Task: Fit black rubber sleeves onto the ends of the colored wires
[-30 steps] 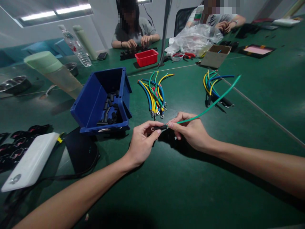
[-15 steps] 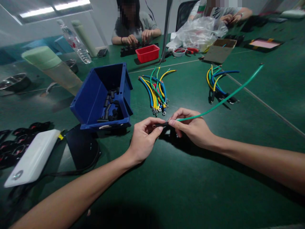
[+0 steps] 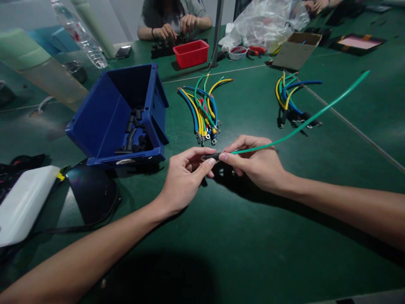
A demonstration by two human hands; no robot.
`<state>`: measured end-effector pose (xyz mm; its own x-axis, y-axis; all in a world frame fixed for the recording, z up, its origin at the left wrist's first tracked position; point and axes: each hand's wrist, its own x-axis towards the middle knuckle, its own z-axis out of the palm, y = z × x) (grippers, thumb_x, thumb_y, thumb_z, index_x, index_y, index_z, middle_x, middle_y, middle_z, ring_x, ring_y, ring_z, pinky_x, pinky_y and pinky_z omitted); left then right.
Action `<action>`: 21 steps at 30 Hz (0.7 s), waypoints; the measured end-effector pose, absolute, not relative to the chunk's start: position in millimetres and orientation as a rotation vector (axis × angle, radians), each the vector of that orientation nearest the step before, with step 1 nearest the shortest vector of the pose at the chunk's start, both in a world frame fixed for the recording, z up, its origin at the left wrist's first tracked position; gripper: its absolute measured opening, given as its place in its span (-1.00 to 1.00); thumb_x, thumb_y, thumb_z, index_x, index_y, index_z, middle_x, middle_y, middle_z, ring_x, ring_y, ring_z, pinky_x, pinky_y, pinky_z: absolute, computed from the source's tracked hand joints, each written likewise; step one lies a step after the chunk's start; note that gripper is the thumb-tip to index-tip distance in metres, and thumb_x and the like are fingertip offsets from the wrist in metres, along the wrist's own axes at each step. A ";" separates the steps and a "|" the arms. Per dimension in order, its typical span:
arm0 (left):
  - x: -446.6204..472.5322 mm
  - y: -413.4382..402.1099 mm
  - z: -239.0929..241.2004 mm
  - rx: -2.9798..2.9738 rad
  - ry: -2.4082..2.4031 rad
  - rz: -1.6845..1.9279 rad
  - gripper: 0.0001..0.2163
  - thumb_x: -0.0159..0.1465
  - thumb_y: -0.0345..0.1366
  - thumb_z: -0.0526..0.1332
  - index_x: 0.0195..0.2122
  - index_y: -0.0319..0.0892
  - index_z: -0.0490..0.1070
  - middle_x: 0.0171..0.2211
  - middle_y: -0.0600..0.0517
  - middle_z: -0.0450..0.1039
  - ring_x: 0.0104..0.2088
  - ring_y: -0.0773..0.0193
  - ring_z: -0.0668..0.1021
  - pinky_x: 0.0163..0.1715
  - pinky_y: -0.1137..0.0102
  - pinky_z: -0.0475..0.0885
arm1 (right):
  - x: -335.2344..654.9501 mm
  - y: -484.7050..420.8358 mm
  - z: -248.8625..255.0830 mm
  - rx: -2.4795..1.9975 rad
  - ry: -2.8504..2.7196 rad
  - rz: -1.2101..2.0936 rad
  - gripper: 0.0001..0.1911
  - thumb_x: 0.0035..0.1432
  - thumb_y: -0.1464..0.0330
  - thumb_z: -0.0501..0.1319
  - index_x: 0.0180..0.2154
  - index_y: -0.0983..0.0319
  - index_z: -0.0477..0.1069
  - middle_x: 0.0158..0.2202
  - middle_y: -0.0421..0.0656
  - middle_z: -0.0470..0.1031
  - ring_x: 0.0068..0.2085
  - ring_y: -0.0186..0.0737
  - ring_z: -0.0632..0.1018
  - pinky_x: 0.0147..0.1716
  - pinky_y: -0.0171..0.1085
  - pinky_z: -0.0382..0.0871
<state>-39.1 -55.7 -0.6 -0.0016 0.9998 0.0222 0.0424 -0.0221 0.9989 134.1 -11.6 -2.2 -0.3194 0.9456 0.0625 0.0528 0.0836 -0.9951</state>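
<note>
Near the middle of the head view, just above a dark green tabletop [image 3: 237, 245], grasping a short black tubular sleeve [image 3: 212, 156] with the left hand [image 3: 182, 181], thumb and fingertips pinched on it. At the sleeve's left end, close by the left fingers, a small silver metal ring terminal [image 3: 203, 158]. With the right hand [image 3: 261, 166], gripping a long, thin, bright green wire [image 3: 332, 104] between thumb and fingers, thumb tip at the sleeve's other end. Cannot tell how far into the sleeve, with the meeting point hidden by fingertips. Beyond the right hand, rising in a curve toward the upper right.

On the tabletop just past the hands, a loose bundle of blue, yellow and green wires [image 3: 202, 112], metal ring ends toward the hands. Well apart at right, a smaller bundle of similar wires [image 3: 286, 99] with black-covered ends. Left of the hands, a deep blue plastic bin [image 3: 101, 109] with short black tube pieces [image 3: 129, 137] inside. Farther left, a flat white slab [image 3: 27, 202]. Across the table, a small red plastic tray [image 3: 191, 57] and, just behind, a co-worker's hands [image 3: 177, 27] at small dark parts, too indistinct to identify.
</note>
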 end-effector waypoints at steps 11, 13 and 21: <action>-39.3 -56.1 0.6 1.273 1.208 1.217 -0.84 0.15 -0.38 0.34 -0.23 -0.24 0.54 -0.41 0.04 0.55 -0.55 0.43 0.51 -0.54 0.54 0.43 | 135.9 -11.8 -3.6 -1.033 -1.517 1.384 -0.72 -0.06 0.16 0.44 -0.45 0.25 0.53 -0.57 -0.17 0.51 -0.69 -0.42 0.35 -0.72 -0.37 0.22; -40.5 -56.4 0.2 1.287 1.195 1.216 -0.85 0.15 -0.39 0.33 -0.23 -0.23 0.54 -0.45 0.06 0.53 -0.56 0.44 0.50 -0.55 0.55 0.41 | 135.7 -11.7 -2.5 -1.036 -1.523 1.394 -0.70 -0.07 0.16 0.45 -0.45 0.26 0.52 -0.58 -0.17 0.51 -0.69 -0.43 0.35 -0.73 -0.38 0.21; -40.5 -56.1 0.8 1.307 1.141 1.245 -0.90 0.14 -0.45 0.30 -0.30 -0.22 0.51 -0.50 0.12 0.45 -0.59 0.50 0.40 -0.60 0.58 0.34 | 133.8 -11.3 1.1 -0.986 -1.528 1.454 -0.69 -0.10 0.20 0.47 -0.48 0.29 0.48 -0.58 -0.18 0.50 -0.69 -0.43 0.38 -0.72 -0.39 0.24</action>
